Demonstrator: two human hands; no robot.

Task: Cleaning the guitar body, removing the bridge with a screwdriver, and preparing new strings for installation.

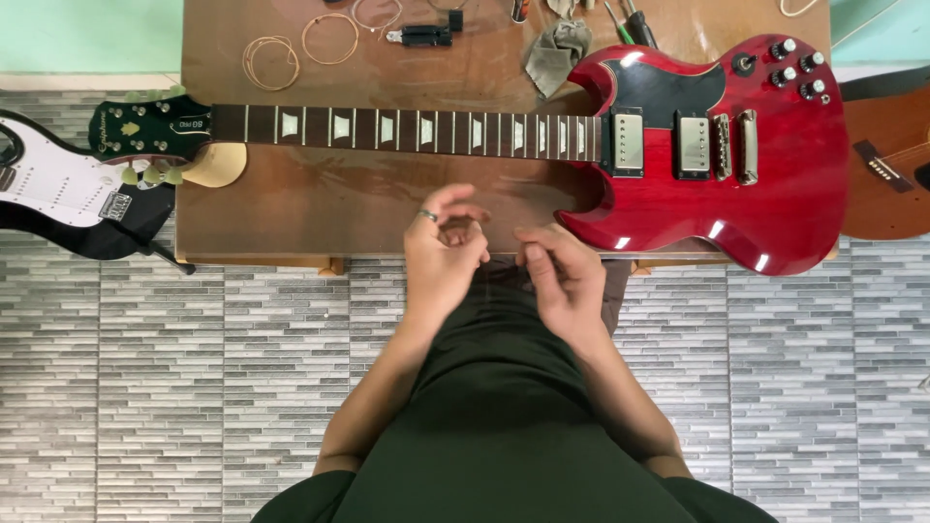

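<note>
I am pinching both hands, left hand (441, 257) and right hand (562, 276), together; contents indiscernible; anything thin could slip beside red guitar (775, 208).

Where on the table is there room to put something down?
Bare wood lies on the table between the red guitar's neck and the near edge, left of the hands. The far edge is crowded: coiled strings, a black tool, a rag.

The person is wearing a plain dark green garment covering the torso and lap, leaving both forearms bare, and is wearing a thin silver ring on a finger of the left hand (441, 254), while the right hand (562, 281) is wearing nothing.
</note>
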